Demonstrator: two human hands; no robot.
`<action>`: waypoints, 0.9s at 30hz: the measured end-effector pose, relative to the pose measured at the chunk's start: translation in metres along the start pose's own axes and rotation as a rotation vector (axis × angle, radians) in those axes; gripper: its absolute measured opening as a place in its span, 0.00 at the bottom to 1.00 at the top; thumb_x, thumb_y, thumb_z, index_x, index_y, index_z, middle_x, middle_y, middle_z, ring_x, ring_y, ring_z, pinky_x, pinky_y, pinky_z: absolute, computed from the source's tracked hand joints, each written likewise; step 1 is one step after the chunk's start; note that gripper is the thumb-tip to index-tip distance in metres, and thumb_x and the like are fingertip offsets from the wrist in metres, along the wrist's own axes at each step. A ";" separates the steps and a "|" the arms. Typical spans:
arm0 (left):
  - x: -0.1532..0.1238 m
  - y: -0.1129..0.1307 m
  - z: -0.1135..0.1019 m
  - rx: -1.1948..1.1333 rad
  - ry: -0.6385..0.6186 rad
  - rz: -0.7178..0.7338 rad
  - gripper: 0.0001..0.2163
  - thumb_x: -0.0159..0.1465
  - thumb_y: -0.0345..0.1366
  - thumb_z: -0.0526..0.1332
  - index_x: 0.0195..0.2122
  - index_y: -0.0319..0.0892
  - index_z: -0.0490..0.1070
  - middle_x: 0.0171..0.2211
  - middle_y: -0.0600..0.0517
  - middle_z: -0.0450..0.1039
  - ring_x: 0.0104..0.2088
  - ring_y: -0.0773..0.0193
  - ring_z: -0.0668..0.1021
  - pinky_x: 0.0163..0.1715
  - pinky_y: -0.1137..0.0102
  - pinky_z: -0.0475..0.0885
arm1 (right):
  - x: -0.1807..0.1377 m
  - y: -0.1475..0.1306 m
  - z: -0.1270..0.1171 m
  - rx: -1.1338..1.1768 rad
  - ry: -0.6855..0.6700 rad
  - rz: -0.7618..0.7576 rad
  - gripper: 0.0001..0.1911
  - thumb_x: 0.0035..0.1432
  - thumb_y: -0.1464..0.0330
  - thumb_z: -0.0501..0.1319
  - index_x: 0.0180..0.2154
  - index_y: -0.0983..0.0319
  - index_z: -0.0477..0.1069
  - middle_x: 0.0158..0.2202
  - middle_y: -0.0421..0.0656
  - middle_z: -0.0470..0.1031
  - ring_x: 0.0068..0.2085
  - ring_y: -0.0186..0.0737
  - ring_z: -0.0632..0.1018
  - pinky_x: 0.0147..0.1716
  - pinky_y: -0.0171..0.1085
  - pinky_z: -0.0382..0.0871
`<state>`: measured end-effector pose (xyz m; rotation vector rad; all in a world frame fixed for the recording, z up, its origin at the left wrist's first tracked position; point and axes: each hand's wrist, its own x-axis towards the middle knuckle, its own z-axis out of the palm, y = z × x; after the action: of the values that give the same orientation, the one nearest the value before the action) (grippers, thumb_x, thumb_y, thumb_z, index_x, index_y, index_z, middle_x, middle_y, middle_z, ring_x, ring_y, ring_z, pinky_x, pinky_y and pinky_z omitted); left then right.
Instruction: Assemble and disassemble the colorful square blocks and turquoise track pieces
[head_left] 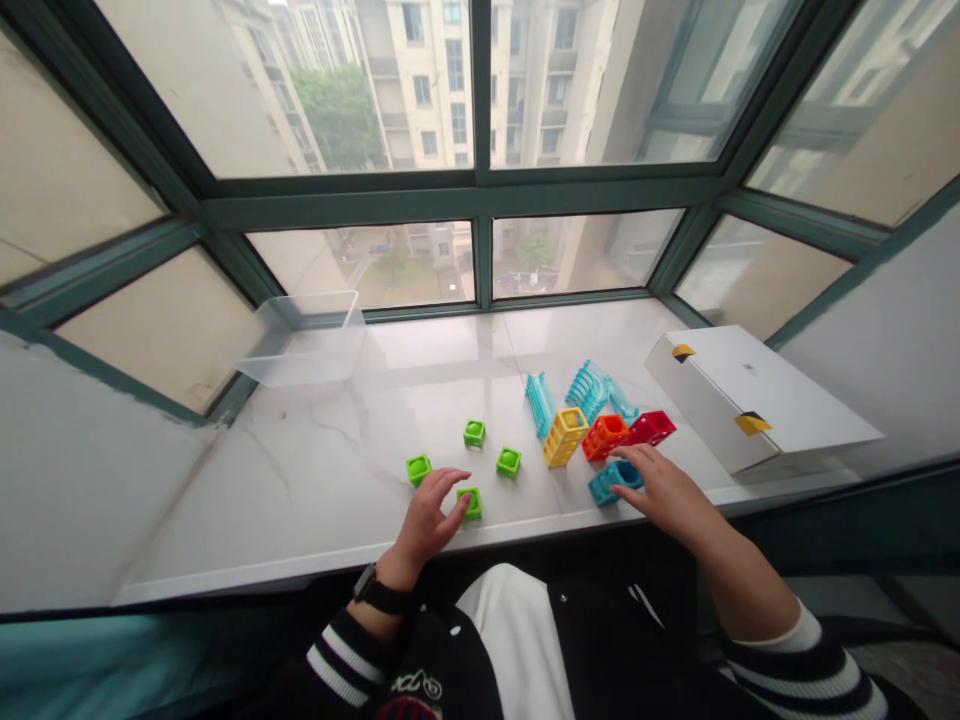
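Left hand (433, 512): grip wide, thumb at one green cube block (473, 506), 3 o'clock; three further green cube blocks (508, 461) at 11, 1 and 2 o'clock.
Right hand (663, 487): thumb and fingers about blue tube block (604, 487), 9 o'clock; whether grip is closed, cannot tell.
Red tube block (651, 428): 12 o'clock of it, on marble windowsill (352, 480).

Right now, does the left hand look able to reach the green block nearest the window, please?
Likely yes: the left hand is close by, and nothing seems to stand between it and that green block.
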<state>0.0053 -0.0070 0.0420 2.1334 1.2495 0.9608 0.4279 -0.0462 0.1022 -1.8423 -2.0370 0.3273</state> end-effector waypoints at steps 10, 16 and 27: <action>0.008 0.042 -0.016 0.005 0.015 0.152 0.21 0.70 0.44 0.64 0.63 0.48 0.71 0.59 0.43 0.74 0.60 0.50 0.77 0.61 0.53 0.74 | 0.013 -0.097 -0.005 0.554 -0.106 -0.248 0.21 0.62 0.57 0.71 0.54 0.53 0.75 0.55 0.48 0.73 0.55 0.49 0.78 0.47 0.44 0.83; 0.018 0.053 -0.016 0.208 -0.065 0.112 0.20 0.73 0.42 0.60 0.64 0.48 0.67 0.58 0.42 0.75 0.58 0.48 0.77 0.61 0.51 0.73 | 0.038 -0.140 0.048 0.812 -0.097 -0.250 0.22 0.61 0.55 0.72 0.53 0.55 0.73 0.52 0.46 0.71 0.50 0.45 0.79 0.44 0.44 0.86; 0.041 0.012 -0.034 0.467 -0.103 -0.329 0.21 0.75 0.46 0.56 0.67 0.53 0.64 0.59 0.45 0.73 0.45 0.54 0.83 0.41 0.64 0.76 | 0.037 -0.115 0.090 0.782 -0.027 -0.069 0.21 0.62 0.57 0.70 0.52 0.56 0.69 0.50 0.46 0.71 0.47 0.44 0.80 0.44 0.45 0.85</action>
<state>-0.0007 0.0257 0.0852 2.1675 1.8372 0.4428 0.2833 -0.0164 0.0724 -1.2746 -1.6283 0.9683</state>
